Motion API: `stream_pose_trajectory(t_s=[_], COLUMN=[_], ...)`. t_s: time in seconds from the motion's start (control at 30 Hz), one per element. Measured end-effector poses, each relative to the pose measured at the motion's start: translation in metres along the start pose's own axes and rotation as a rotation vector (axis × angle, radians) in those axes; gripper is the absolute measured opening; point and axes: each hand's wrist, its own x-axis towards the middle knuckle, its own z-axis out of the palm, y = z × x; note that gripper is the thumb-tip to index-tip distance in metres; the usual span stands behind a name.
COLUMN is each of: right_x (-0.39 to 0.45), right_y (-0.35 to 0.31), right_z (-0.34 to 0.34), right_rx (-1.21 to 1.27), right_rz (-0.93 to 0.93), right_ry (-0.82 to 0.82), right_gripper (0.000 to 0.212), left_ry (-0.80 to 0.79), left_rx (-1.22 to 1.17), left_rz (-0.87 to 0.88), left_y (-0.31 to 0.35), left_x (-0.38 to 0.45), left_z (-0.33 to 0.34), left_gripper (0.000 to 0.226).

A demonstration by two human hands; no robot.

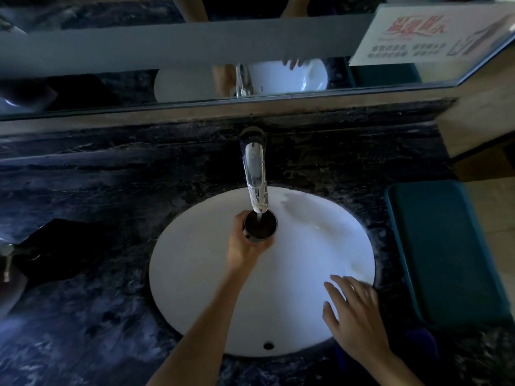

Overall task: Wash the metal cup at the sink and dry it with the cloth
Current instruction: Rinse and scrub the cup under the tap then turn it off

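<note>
The left hand, near the centre of the frame, is wrapped around the metal cup, fingers and thumb closed on its side, holding it upright with the mouth facing up directly under the spout of the chrome faucet; a thin stream of water falls into the cup's dark inside. The right hand, in the lower right of the frame, is empty, its fingers spread and apart, hovering over the lower right edge of the white oval sink; whether it touches the rim cannot be told. The two hands are well apart. Just under the right wrist, at the lower right, a dark blue-purple cloth lies on the dark marbled countertop. The sink's overflow hole shows near its lower edge. To the right of the sink sits a teal rectangular tray. A black object lies on the counter at the left. Across the top of the frame a mirror reflects the sink and faucet, with a printed sign at the upper right
</note>
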Motion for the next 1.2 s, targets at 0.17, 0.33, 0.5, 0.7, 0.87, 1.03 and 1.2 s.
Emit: stream_pose_trajectory(t_s=[0.17,0.33,0.5,0.7,0.87,1.03,1.2], right_x=[0.011,0.008,0.009,0.009,0.010,0.033,0.120], right_y=[-0.001,0.001,-0.001,-0.001,-0.003,-0.020,-0.063], right_z=[0.007,0.013,0.014,0.015,0.011,0.000,-0.031], right_rx=[-0.002,-0.006,-0.003,0.005,0.010,0.439,1.368], right_rz=[0.007,0.011,0.017,0.022,0.028,0.220,0.647], right_ry=[0.011,0.020,0.040,0.055,0.056,0.017,-0.149], right_gripper=[0.039,0.039,0.037,0.035,0.036,0.027,0.029], left_ry=[0.082,0.027,0.050,0.073,0.123,0.120,0.085], left_rx=[0.026,0.034,0.005,-0.069,-0.245,-0.557,-0.686], left_rz=[-0.017,-0.028,-0.053,-0.054,-0.196,-0.394,-0.460], left_y=[-0.001,0.004,0.009,0.007,0.012,0.015,0.018], left_x=[-0.001,-0.004,-0.003,-0.005,-0.005,-0.004,0.001], left_z=[-0.002,0.001,0.002,0.005,0.011,0.012,0.007], left_gripper=[0.068,0.068,0.066,0.065,0.062,0.048,0.030])
